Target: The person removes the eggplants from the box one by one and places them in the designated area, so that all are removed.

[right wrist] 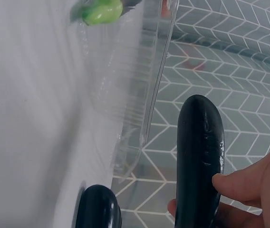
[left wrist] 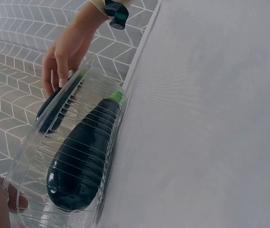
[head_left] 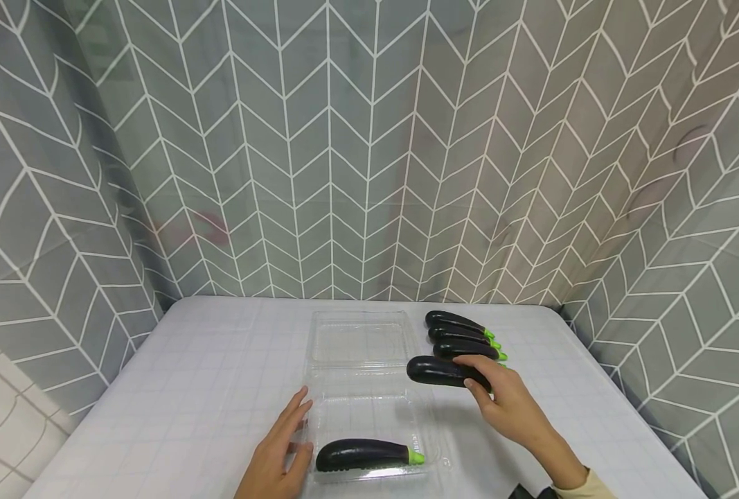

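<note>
My right hand (head_left: 503, 402) grips a dark purple eggplant (head_left: 439, 371) near its stem end, holding it above the table to the right of a clear plastic clamshell box (head_left: 369, 409). In the right wrist view, the thumb presses one side of this eggplant (right wrist: 199, 142) and fingers show on the other. Another eggplant (head_left: 363, 454) with a green stem lies along the near side of the box's base. At the box's left edge rests my left hand (head_left: 278, 450), its fingers extended. In the left wrist view, part of that hand shows through the clear wall.
Several eggplants (head_left: 465, 348) lie side by side at the back right of the white table (head_left: 176, 402). The box's lid (head_left: 361, 339) is folded back, away from me. Grey patterned curtains (head_left: 350, 152) stand behind the table and at both sides.
</note>
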A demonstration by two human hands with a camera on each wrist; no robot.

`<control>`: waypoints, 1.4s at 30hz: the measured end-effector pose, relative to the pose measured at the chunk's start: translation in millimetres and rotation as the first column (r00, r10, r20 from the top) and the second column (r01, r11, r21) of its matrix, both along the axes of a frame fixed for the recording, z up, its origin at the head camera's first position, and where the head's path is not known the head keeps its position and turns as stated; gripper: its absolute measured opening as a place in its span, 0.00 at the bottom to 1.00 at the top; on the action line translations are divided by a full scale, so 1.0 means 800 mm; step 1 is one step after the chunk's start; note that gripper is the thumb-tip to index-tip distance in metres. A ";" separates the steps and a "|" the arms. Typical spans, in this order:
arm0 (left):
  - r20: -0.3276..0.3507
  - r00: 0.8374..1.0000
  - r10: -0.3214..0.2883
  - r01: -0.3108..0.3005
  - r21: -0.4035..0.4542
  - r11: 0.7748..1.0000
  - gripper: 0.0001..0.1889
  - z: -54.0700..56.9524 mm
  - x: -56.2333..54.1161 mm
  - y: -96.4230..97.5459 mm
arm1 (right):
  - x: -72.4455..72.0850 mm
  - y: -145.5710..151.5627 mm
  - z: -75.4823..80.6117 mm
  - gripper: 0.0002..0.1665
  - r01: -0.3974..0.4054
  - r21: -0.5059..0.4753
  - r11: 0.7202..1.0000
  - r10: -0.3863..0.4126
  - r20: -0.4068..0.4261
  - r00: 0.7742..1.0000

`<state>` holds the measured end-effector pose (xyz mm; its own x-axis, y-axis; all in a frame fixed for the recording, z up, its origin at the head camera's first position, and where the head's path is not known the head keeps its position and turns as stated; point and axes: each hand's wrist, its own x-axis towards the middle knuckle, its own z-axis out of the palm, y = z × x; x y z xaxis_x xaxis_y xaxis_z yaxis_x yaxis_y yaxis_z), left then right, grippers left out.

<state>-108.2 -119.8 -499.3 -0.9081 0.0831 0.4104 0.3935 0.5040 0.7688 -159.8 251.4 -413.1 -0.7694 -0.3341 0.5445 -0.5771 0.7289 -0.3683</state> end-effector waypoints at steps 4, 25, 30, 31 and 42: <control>0.020 1.000 0.002 -0.001 -0.003 1.000 0.30 0.001 0.000 0.000 | -0.002 0.005 -0.002 0.27 0.003 -0.001 1.000 -0.003 -0.015 1.000; 0.003 1.000 0.007 -0.007 -0.021 1.000 0.30 0.003 0.002 0.001 | -0.007 0.032 -0.012 0.27 0.075 0.017 0.997 -0.075 -0.005 0.997; 0.016 1.000 0.007 -0.006 -0.016 1.000 0.30 0.004 0.002 0.001 | -0.009 0.038 -0.016 0.26 0.090 0.012 0.996 -0.090 0.031 0.995; 0.018 1.000 0.007 -0.006 -0.015 1.000 0.30 0.004 0.002 0.001 | -0.009 0.040 -0.017 0.26 0.094 0.011 0.995 -0.095 0.037 0.995; 0.032 0.999 0.012 -0.012 -0.021 1.000 0.30 0.006 0.002 0.001 | -0.014 0.057 -0.030 0.25 0.141 0.002 0.990 -0.141 0.092 0.986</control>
<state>-106.3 -118.8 -494.8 -0.9217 0.0803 0.3794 0.3628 0.5242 0.7705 -170.7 297.0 -436.8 -0.8554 -0.2168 0.4705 -0.4325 0.7988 -0.4182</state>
